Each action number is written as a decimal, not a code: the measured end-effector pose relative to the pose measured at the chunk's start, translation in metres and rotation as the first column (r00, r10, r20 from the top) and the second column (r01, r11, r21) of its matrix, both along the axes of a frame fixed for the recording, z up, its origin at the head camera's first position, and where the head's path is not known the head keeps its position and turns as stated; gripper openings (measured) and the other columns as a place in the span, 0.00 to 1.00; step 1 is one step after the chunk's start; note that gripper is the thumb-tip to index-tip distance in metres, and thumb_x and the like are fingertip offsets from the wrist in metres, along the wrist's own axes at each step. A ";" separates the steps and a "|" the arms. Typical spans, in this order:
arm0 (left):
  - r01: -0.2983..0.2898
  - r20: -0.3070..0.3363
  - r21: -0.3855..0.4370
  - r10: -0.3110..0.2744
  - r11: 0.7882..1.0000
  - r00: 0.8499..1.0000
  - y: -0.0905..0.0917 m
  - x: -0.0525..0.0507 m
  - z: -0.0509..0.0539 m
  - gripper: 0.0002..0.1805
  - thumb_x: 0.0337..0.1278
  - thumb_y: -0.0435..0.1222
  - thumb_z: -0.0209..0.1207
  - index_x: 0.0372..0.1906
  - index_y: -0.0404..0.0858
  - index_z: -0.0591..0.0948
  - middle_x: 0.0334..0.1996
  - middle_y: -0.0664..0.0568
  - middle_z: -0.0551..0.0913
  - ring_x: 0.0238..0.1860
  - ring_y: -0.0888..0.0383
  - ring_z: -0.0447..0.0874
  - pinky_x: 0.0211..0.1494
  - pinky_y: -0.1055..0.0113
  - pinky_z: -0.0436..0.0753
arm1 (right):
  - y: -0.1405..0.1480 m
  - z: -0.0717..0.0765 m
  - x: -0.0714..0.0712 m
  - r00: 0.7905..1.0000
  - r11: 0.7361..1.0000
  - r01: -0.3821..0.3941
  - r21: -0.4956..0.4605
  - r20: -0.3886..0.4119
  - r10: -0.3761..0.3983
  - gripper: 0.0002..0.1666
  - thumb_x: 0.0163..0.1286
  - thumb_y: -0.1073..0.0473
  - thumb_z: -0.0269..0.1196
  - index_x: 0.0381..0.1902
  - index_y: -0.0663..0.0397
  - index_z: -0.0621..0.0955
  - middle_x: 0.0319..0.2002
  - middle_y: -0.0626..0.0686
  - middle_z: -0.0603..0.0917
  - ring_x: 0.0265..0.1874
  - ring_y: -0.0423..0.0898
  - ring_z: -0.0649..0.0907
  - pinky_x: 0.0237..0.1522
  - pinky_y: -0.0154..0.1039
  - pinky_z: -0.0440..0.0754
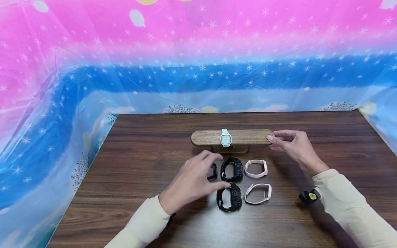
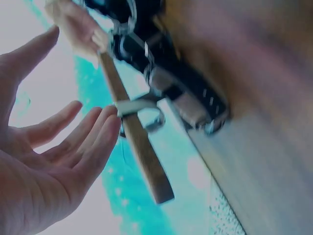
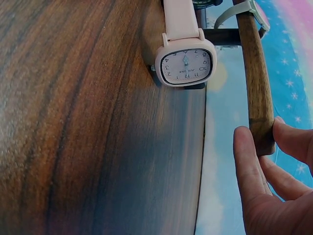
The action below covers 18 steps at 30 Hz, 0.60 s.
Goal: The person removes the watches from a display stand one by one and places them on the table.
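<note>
A wooden watch stand [image 1: 248, 136] stands toward the table's back, with a pale square-faced watch [image 1: 225, 139] strapped round its bar. My right hand [image 1: 297, 146] pinches the bar's right end between thumb and fingers. In front of the stand lie a rear bulky black watch [image 1: 237, 169] and a front black watch [image 1: 236, 198]. My left hand [image 1: 190, 179] hovers beside them, thumb and fingers spread, holding nothing. It partly hides a smaller dark watch [image 1: 214, 171]. To the right lie two pale pink watches; the rear pink watch [image 3: 187, 67] shows its dial in the right wrist view.
The front pink watch [image 1: 269, 193] is nearest the table's front on that side. Dark wood-grain tabletop [image 1: 133, 144] surrounds everything. A patterned pink and blue cloth [image 1: 186, 75] hangs behind the back edge and along the sides. A black wrist camera [image 1: 307, 197] sits at the right cuff.
</note>
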<state>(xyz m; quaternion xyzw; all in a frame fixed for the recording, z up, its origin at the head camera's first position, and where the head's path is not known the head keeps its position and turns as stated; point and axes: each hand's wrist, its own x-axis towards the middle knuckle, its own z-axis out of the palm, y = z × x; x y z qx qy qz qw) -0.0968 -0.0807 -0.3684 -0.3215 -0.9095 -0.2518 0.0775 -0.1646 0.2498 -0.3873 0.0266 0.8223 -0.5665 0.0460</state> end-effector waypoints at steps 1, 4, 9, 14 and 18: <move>-0.008 -0.036 0.010 0.009 1.000 0.999 -0.001 -0.004 0.002 0.40 0.43 0.55 0.78 0.60 0.39 0.79 0.51 0.50 0.82 0.43 0.58 0.81 0.46 0.63 0.86 | 0.000 0.000 0.000 1.000 1.000 -0.001 0.001 0.001 0.001 0.39 0.68 0.44 0.69 0.64 0.69 0.75 0.48 0.57 0.88 0.42 0.52 0.90 0.46 0.28 0.85; -0.031 -0.129 0.031 0.035 0.999 0.991 -0.004 -0.017 0.006 0.39 0.43 0.53 0.79 0.60 0.39 0.79 0.52 0.50 0.82 0.50 0.54 0.81 0.52 0.60 0.86 | 0.000 0.000 0.000 1.000 1.000 -0.002 0.008 0.005 0.002 0.40 0.68 0.44 0.69 0.65 0.69 0.75 0.50 0.60 0.87 0.42 0.51 0.90 0.47 0.27 0.85; -0.095 -0.195 0.005 0.094 0.995 0.976 -0.006 -0.039 0.010 0.42 0.44 0.53 0.78 0.64 0.38 0.78 0.58 0.48 0.80 0.58 0.50 0.78 0.60 0.56 0.83 | 0.000 -0.001 0.000 1.000 1.000 0.004 0.016 0.012 -0.005 0.40 0.68 0.42 0.69 0.65 0.67 0.75 0.51 0.61 0.86 0.42 0.51 0.90 0.46 0.25 0.84; -0.144 -0.201 -0.067 0.128 0.987 0.971 -0.003 -0.058 0.010 0.47 0.46 0.57 0.76 0.69 0.38 0.74 0.67 0.46 0.75 0.65 0.47 0.73 0.66 0.50 0.78 | 0.000 0.000 0.000 1.000 1.000 0.009 0.017 0.014 -0.009 0.40 0.68 0.42 0.69 0.65 0.67 0.76 0.50 0.58 0.87 0.43 0.53 0.89 0.46 0.25 0.84; -0.159 -0.161 -0.133 0.137 0.978 0.977 0.003 -0.069 0.009 0.51 0.46 0.59 0.75 0.73 0.39 0.70 0.70 0.46 0.72 0.70 0.46 0.69 0.71 0.48 0.73 | 0.001 -0.001 -0.002 1.000 1.000 0.001 -0.008 0.004 0.000 0.40 0.68 0.44 0.70 0.65 0.70 0.74 0.50 0.60 0.87 0.41 0.50 0.90 0.46 0.27 0.85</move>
